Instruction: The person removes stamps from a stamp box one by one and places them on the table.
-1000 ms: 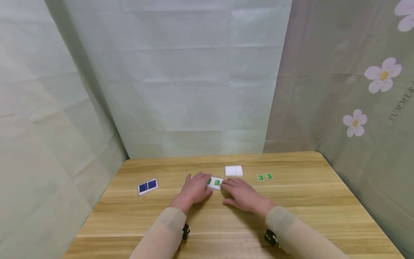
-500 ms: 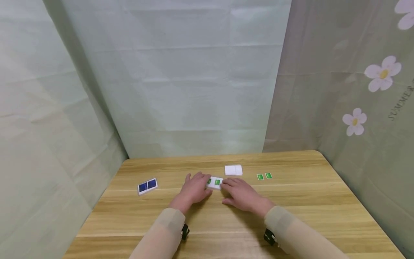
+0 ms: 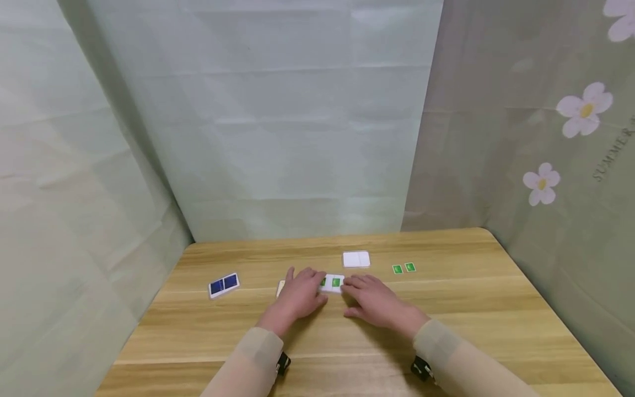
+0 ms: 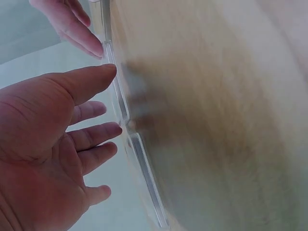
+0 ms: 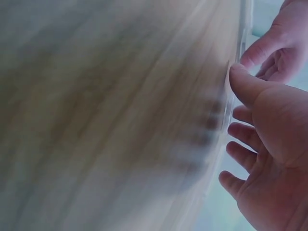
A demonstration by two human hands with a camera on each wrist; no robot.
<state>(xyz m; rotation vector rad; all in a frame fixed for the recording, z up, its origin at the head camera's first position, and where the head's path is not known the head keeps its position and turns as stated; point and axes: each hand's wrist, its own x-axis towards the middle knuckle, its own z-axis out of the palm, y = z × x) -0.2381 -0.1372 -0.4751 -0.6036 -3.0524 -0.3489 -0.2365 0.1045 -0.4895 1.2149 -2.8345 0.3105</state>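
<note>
Between my hands on the table lies a small flat white card case with green squares (image 3: 331, 284). My left hand (image 3: 300, 292) is at its left end, fingers over part of it and hiding that side. From beyond this hand pokes the corner of another flat pale case (image 3: 280, 288), mostly hidden. My right hand (image 3: 374, 300) has its fingertips right at the white case's right end. In the left wrist view, the clear edges of two cases (image 4: 150, 185) run in a line past the loosely extended fingers (image 4: 98, 155). The right wrist view shows loosely extended right-hand fingers (image 5: 243, 156).
A case with two dark blue panels (image 3: 224, 285) lies to the left on the wooden table (image 3: 347, 358). Behind my hands is a plain white case (image 3: 356, 259). Two small green square cards (image 3: 398, 269) lie to the right. Cloth hangs behind and along both sides.
The green-square case has shifted slightly right and nearer to me, with both hands. A pale case's corner now shows left of my left hand. The other cases stay put.
</note>
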